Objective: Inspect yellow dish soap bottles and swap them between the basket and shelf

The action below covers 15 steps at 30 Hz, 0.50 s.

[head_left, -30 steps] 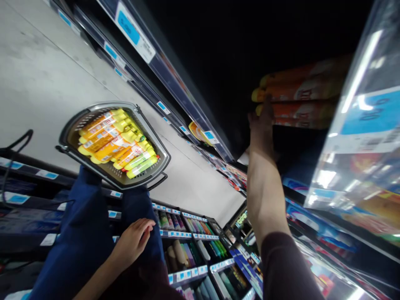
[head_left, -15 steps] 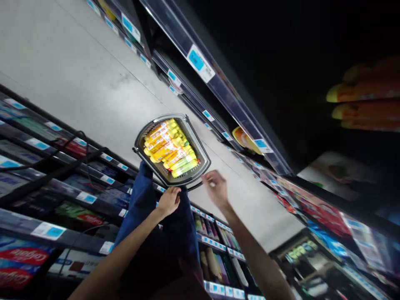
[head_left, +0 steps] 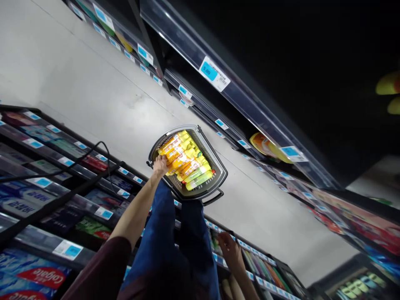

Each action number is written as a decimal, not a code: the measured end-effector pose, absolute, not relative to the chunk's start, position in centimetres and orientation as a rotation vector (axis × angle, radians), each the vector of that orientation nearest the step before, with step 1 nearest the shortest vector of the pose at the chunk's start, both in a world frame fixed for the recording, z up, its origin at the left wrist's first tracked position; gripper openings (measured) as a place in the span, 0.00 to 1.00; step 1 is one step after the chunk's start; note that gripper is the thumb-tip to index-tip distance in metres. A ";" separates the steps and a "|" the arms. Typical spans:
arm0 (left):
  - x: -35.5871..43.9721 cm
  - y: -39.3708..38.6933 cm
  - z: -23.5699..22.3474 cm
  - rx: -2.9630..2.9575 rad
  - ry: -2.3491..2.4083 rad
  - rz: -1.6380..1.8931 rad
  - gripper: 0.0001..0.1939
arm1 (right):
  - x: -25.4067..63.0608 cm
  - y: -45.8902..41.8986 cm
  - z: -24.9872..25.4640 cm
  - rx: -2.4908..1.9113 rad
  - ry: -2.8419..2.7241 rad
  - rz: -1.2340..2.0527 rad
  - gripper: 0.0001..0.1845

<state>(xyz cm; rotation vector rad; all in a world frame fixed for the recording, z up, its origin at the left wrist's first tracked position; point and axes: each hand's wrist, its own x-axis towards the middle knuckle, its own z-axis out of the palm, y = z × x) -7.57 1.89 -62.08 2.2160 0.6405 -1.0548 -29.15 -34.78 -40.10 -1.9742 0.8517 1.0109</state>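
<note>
A dark grey shopping basket [head_left: 218, 168] stands on the floor in front of my legs. Several yellow and orange bottles [head_left: 184, 154] with yellow caps lie in it side by side, along with yellow-green ones [head_left: 199, 180] at the near right. My left hand [head_left: 160, 164] reaches over the basket's left rim, its fingers closed around the left end of a yellow bottle; the fingertips are partly hidden. Lower right, apart from the basket, my right hand [head_left: 230, 250] hangs in front of a shelf, fingers loosely bent and apart, with nothing visible in it.
Shelves with toothpaste boxes [head_left: 37, 273] run along the left. A dark shelf edge with price tags [head_left: 215, 74] crosses on the right, with a bottle lying on a lower shelf [head_left: 262, 143]. A black cable [head_left: 103, 143] loops out at left. Pale floor [head_left: 103, 83] runs between.
My left hand has moved forward from below the basket to the bottles at its left side. My right hand has drawn back from the basket's right corner, down towards me.
</note>
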 end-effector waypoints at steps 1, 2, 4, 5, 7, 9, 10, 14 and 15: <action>-7.6 1.9 -62.2 2.186 0.670 -1.053 0.30 | -29.6 -35.0 -40.2 -1.982 0.870 1.036 0.19; -7.7 1.8 -62.3 2.143 0.698 -1.055 0.29 | -30.0 -35.1 -40.3 -1.991 0.884 1.062 0.20; -8.1 1.7 -62.2 2.013 0.743 -1.071 0.23 | -30.6 -34.8 -40.3 -2.000 0.889 1.107 0.23; -8.4 1.7 -61.9 1.928 0.759 -1.081 0.20 | -30.8 -34.4 -40.2 -1.998 0.877 1.127 0.24; -9.3 1.5 -60.6 1.739 0.786 -1.091 0.15 | -31.0 -33.4 -39.9 -1.975 0.837 1.151 0.25; -10.5 1.2 -58.0 1.551 0.810 -1.075 0.14 | -31.0 -32.3 -39.4 -1.919 0.802 1.154 0.25; -11.2 0.9 -56.2 1.461 0.816 -1.056 0.13 | -30.9 -31.8 -39.0 -1.888 0.797 1.140 0.26; -14.0 -1.3 -46.0 1.175 0.786 -0.894 0.28 | -29.1 -29.2 -36.7 -1.765 0.833 0.964 0.31; -14.5 -2.0 -43.0 1.113 0.752 -0.848 0.29 | -28.2 -28.3 -35.7 -1.739 0.847 0.883 0.34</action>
